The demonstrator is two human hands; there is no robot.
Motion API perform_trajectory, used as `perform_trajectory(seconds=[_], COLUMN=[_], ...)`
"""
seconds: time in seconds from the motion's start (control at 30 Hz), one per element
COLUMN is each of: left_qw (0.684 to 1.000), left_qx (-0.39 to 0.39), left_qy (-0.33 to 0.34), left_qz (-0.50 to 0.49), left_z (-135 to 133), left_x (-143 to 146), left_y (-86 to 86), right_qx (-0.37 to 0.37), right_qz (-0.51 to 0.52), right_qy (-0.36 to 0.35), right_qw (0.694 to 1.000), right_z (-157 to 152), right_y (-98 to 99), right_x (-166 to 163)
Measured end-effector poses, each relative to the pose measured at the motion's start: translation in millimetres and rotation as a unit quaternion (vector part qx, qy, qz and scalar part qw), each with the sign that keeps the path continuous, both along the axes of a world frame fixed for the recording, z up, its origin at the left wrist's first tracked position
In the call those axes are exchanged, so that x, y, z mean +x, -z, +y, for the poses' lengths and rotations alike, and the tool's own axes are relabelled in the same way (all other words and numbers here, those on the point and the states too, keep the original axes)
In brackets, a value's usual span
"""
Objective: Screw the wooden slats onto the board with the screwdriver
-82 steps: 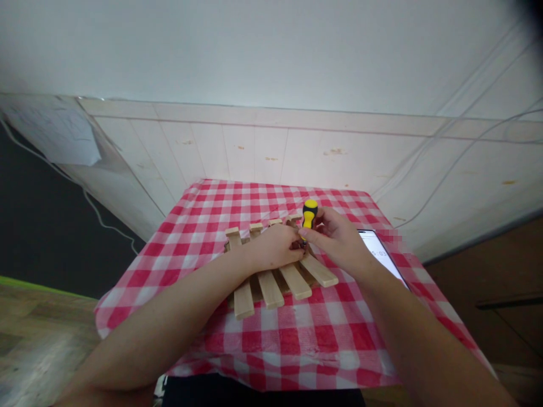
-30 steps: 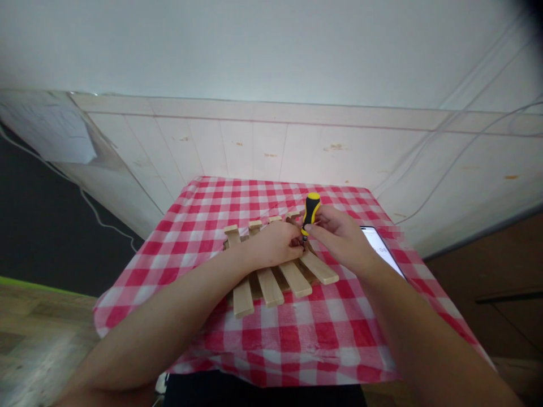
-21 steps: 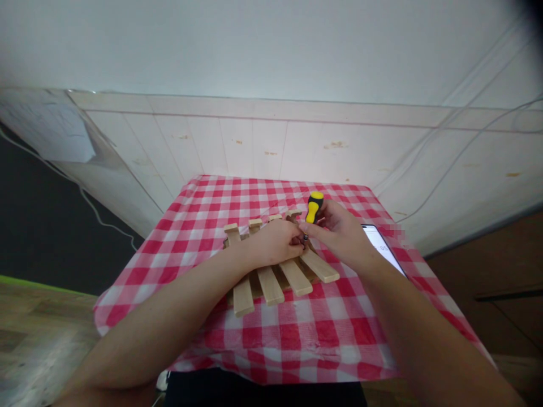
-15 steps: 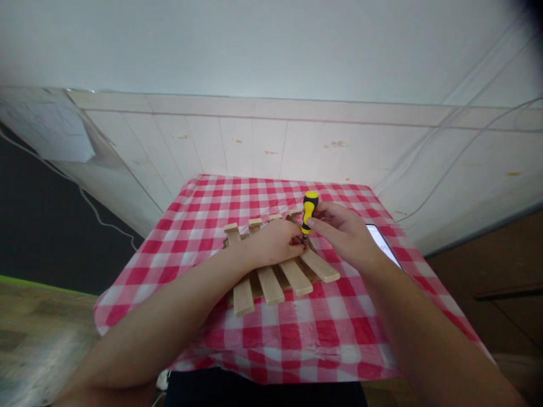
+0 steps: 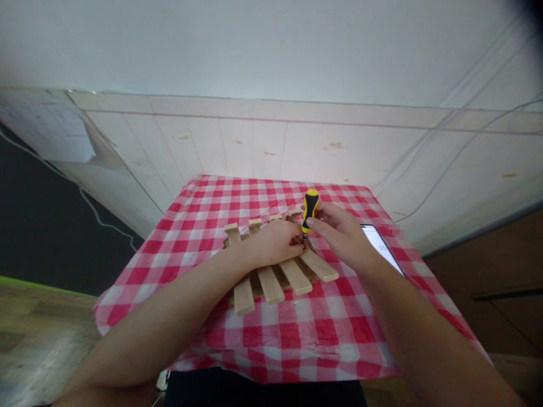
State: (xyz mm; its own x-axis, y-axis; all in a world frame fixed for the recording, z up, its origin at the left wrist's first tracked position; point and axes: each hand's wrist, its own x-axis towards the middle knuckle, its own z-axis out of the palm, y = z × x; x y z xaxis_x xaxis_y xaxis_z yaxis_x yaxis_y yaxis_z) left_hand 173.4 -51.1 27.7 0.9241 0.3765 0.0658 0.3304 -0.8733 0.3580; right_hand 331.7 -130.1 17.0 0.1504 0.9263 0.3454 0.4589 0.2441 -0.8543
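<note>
A rack of several pale wooden slats (image 5: 271, 285) lies on a red and white checked tablecloth (image 5: 297, 333). My left hand (image 5: 274, 244) rests on top of the slats, fingers curled and pinching something small at the screwdriver's tip. My right hand (image 5: 339, 232) is closed round a stubby yellow and black screwdriver (image 5: 309, 209). The tool stands nearly upright, tip down on the right-hand slat. The tip and what it touches are hidden by my fingers.
A phone (image 5: 379, 244) with a lit screen lies on the cloth just right of my right wrist. A pale panelled wall (image 5: 263, 141) rises behind the small table. A white cable (image 5: 466, 147) runs along the wall at the right. Dark floor lies at the left.
The screwdriver tipped to the right about 0.7 s ago, then came back nearly upright. My left hand has stayed on the slats. The view has shifted slightly.
</note>
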Motion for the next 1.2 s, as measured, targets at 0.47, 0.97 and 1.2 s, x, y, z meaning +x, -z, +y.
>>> perform_trajectory(seconds=[0.47,0.97,1.2], left_qw=[1.0,1.0,1.0], left_qx=[0.001,-0.011,-0.012], left_qy=[-0.011,-0.008,0.0], left_qz=[0.015,0.014,0.005], left_z=[-3,-1,0], left_x=[0,1,0], left_y=[-4.6,-3.2,-0.2], right_qx=[-0.024,-0.022,-0.007], right_qz=[0.02,0.025,0.019], right_qy=[-0.014,-0.014,0.042], right_qw=[0.999,0.999,0.999], right_z=[-2,-2,3], right_y=[-2.4,-0.8,7.5], right_x=[-2,-2,0])
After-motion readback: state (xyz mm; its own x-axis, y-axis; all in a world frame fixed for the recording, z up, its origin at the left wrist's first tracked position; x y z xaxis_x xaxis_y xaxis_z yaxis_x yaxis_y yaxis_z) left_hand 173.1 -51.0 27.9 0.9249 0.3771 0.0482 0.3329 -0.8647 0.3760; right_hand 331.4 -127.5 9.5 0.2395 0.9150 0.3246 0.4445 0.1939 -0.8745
